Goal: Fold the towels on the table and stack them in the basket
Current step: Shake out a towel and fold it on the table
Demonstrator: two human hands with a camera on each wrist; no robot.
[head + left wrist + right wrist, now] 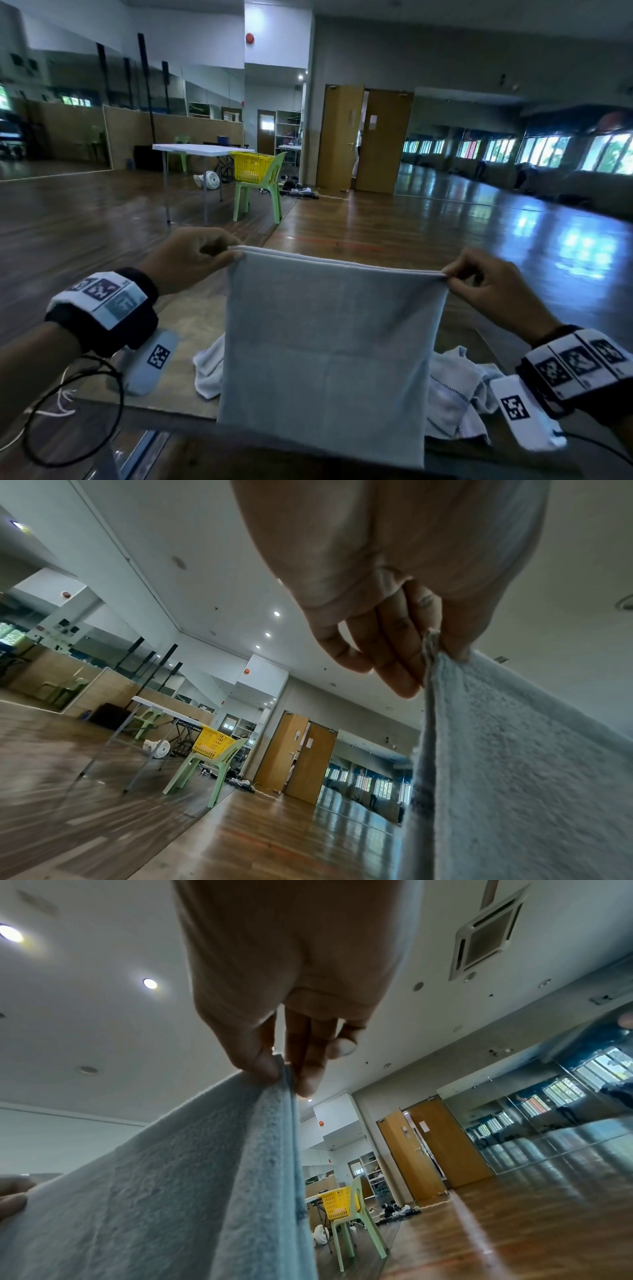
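A person holds one pale blue towel [325, 342] up in the air in front of them, above a wooden table [178, 322]; the left hand [191, 260] pinches the upper left corner between thumb and fingers [394, 669], and the right hand [493, 291] pinches the upper right corner the same way, thumb pressed against the fingers [308, 1069] with the cloth edge between them; the top edge shows two layers lying together, so the towel appears to be already doubled over once and hanging as a near square; its lower edge drops in front of the table's near edge; judging from this, the first fold of this towel is made and at least one more fold seems to be left before it can be stacked; on the table behind the hanging towel lies a crumpled heap of white cloth [455, 387], showing on both sides of it, and how many towels are in that heap cannot be told; one yellow basket [251, 166] sits on one green chair [260, 192] well apart from the table, across the wooden floor, beside one white folding table [195, 148]; whether the basket holds any towels cannot be seen, so stacking looks not yet begun, and most of the task seems to remain.
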